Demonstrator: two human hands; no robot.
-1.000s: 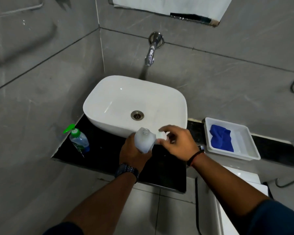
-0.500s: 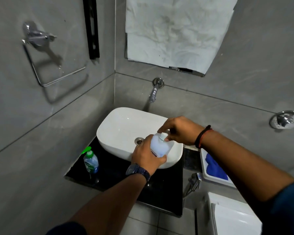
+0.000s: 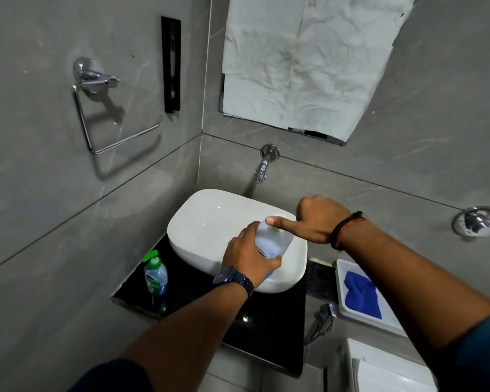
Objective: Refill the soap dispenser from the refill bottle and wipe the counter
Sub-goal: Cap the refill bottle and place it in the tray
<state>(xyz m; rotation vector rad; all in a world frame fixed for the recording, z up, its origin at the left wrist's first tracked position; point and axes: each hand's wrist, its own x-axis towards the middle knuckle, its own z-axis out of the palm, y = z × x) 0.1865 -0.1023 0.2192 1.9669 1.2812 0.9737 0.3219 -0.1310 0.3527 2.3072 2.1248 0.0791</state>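
Note:
My left hand grips the body of a translucent refill bottle with blue liquid, held over the front right rim of the white basin. My right hand sits on top of the bottle, fingers closed over its white cap, thumb stretched across. The cap itself is mostly hidden. The soap dispenser, clear blue with a green pump, stands upright on the black counter to the left of the basin. A blue cloth lies in a white tray at the right.
A chrome tap juts from the wall above the basin. A towel ring hangs on the left wall. White paper covers the mirror. A chrome valve and a white toilet tank sit below right.
The camera has tilted up, showing more wall. The bottle went from tilted and uncapped to upright, and my right hand moved from beside its neck onto its top.

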